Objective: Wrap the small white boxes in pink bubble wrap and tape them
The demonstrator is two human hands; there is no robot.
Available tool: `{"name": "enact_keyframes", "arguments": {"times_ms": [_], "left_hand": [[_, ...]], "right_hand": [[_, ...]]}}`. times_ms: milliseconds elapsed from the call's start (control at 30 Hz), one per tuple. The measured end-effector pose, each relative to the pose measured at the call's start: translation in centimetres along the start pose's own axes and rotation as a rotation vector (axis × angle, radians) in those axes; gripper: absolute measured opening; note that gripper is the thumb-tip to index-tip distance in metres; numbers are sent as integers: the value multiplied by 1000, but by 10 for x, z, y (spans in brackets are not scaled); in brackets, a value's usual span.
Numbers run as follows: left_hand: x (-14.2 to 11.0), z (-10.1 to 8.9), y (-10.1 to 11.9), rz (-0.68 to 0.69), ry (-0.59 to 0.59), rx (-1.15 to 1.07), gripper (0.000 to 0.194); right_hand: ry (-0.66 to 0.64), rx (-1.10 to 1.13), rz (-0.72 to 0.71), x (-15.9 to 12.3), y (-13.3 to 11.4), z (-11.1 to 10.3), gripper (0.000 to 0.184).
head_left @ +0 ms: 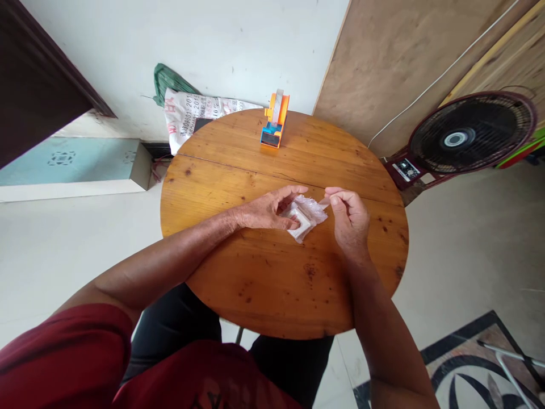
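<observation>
A small white box partly wrapped in clear bubble wrap lies on the round wooden table. My left hand grips it from the left, thumb pressed on its top and fingers curving round the far side. Just right of the package, my right hand is closed in a pinch. Between its thumb and forefinger is a short translucent strip of tape, whose near end reaches the edge of the bubble wrap. Whether the strip sticks to the wrap cannot be made out.
An orange and blue tape dispenser stands at the table's far edge. Behind the table, a printed white sack leans by the wall. A dark red fan is beyond the right edge, and a pale blue box lies at left.
</observation>
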State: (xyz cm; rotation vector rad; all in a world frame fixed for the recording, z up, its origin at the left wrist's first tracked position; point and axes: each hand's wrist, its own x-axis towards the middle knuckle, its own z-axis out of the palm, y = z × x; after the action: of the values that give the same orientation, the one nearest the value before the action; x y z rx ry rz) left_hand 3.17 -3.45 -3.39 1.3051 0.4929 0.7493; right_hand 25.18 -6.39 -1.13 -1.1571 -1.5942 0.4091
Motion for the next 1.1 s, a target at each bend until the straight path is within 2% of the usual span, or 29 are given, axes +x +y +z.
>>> {"name": "enact_keyframes", "arguments": {"times_ms": [167,333,467,567,667,933,1000,1100], "left_hand": [[0,-4,2,0,-46,-38,86],[-2,-5,9,-24,-74,-26,76],[-4,-4,14,-41,-57,9,71],[-5,-4,18,-80,-11,94,58],[-6,-4,23,-130,2,221,49],[-7,-5,26,-195,-9,325,54],[-6,-5,21,-193,26,262,53],[-2,-5,14,-177,108,-14,54]], "right_hand": [[26,9,34,4,11,-5,15],[49,36,102,5,23,-4,17],[48,86,175,5,34,-3,19],[54,132,224,5,40,-1,20],[61,178,285,7,41,0,22],[43,223,354,10,30,4,22],[46,236,370,11,31,4,25],[79,294,403,12,34,3,31]]}}
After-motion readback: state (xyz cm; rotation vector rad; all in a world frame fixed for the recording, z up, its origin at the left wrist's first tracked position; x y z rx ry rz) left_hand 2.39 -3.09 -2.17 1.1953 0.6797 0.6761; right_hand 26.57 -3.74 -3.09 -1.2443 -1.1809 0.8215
